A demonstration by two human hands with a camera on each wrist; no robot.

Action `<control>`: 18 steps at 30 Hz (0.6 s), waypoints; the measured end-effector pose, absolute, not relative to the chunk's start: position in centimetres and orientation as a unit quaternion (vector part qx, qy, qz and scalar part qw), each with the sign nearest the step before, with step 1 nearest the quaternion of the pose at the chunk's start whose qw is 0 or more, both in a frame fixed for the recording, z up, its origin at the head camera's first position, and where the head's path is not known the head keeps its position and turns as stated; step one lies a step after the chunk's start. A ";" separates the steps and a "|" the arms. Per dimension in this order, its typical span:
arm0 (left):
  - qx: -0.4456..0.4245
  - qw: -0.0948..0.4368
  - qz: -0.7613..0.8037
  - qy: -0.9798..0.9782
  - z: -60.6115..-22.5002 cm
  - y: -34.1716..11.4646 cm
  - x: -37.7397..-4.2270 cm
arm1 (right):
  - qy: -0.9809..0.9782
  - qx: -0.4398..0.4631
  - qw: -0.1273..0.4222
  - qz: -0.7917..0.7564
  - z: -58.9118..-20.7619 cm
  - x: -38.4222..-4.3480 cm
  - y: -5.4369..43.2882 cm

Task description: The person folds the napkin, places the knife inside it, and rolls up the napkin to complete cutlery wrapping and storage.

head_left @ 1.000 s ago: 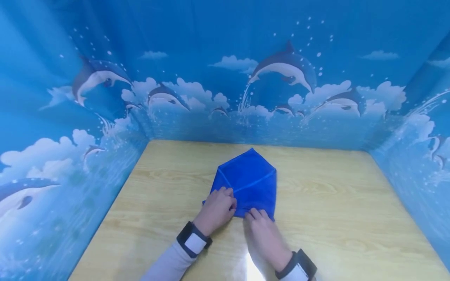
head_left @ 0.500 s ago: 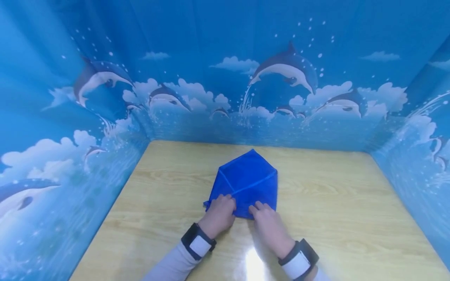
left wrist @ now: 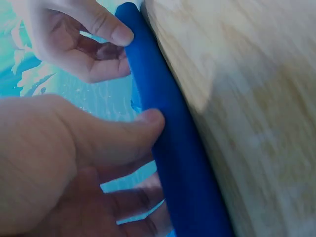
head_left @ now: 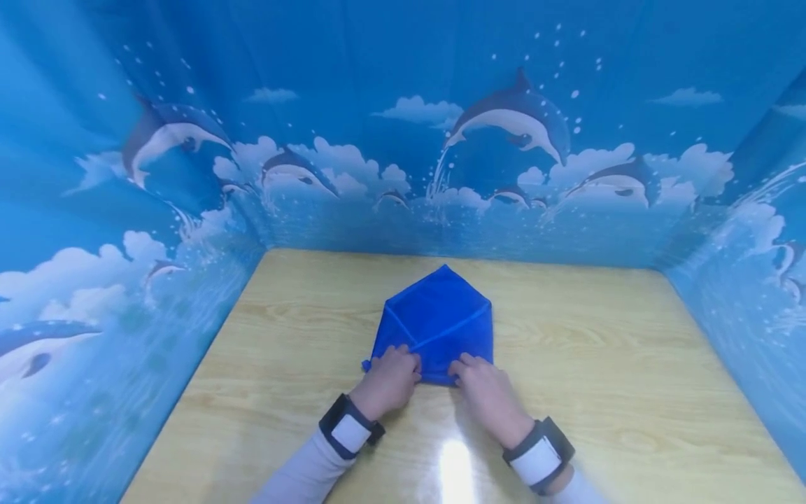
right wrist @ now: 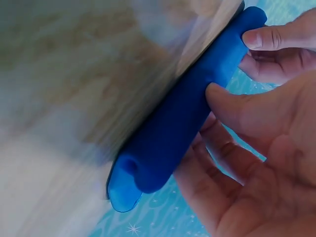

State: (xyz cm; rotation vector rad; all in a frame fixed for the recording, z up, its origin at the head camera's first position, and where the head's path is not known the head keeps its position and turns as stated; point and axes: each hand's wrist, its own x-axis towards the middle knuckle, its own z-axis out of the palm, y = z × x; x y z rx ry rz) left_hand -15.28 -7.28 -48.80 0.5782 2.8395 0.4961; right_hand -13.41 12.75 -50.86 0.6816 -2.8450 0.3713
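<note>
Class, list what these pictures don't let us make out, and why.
Head view: tabletop beneath the blue cloth, hidden by the cloth.
Head view: part of its rolled edge, hidden by the left hand.
Left wrist view: one end of that rolled edge, cut off by the picture's bottom.

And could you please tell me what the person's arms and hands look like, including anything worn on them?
The left hand and right hand are bare, without gloves. Behind each sits a black wristband with a white, roughly rectangular patch. The left sleeve and right sleeve are pale greyish-lavender.
</note>
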 end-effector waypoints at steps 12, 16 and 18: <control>0.149 0.140 0.274 0.940 -48.6 -7.6 -16.7 | -0.955 0.236 0.079 0.159 -50.6 -14.2 13.2; 0.155 0.128 0.282 0.938 -48.7 -7.9 -16.8 | -0.952 0.248 0.081 0.159 -50.4 -14.0 13.1; 0.156 0.126 0.274 0.941 -48.8 -7.9 -16.7 | -0.953 0.248 0.080 0.157 -50.5 -13.9 13.1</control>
